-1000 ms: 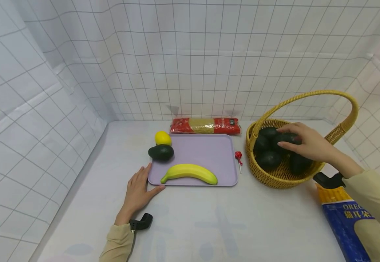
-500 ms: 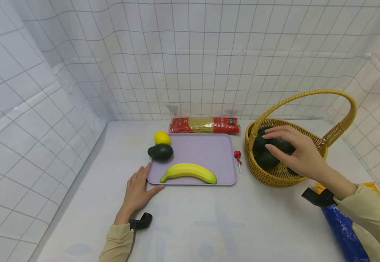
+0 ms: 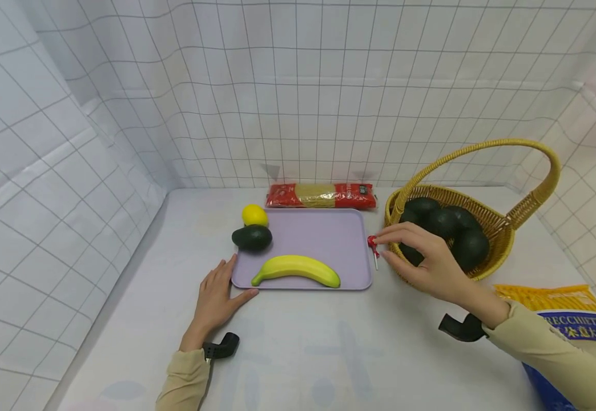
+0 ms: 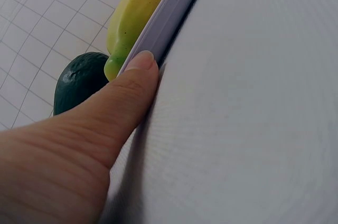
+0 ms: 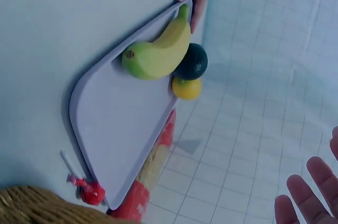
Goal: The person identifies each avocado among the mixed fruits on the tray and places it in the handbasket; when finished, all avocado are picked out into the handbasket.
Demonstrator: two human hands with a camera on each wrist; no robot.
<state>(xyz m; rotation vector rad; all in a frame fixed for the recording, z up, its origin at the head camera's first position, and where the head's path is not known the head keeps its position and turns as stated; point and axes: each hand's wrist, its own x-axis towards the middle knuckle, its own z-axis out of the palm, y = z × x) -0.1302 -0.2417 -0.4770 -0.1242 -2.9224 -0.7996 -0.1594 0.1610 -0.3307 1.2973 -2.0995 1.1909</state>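
My left hand (image 3: 216, 299) rests at the near left corner of a lilac tray (image 3: 318, 234), fingers straight along its left side. The thumb (image 4: 134, 84) touches the tray's near edge. On the tray lie a banana (image 3: 298, 268) and a dark green avocado (image 3: 253, 237), with a yellow lemon (image 3: 254, 216) at its far left corner. My right hand (image 3: 431, 262) holds nothing; its fingers are loosely bent and apart, over the left rim of a wicker basket (image 3: 503, 245). Its fingertips overlap a red lollipop (image 3: 372, 242) beside the tray's right edge.
Several dark avocados (image 3: 470, 249) sit in the basket, under its tall arched handle (image 3: 483, 147). A red packet of noodles (image 3: 321, 196) lies behind the tray. At the near right is a blue and yellow pasta bag (image 3: 575, 319). A grid-patterned sheet (image 3: 298, 103) hangs behind.
My right hand has left the avocados in the basket and moved left with nothing in it, out to the lollipop. My left hand and the tray have stayed put.
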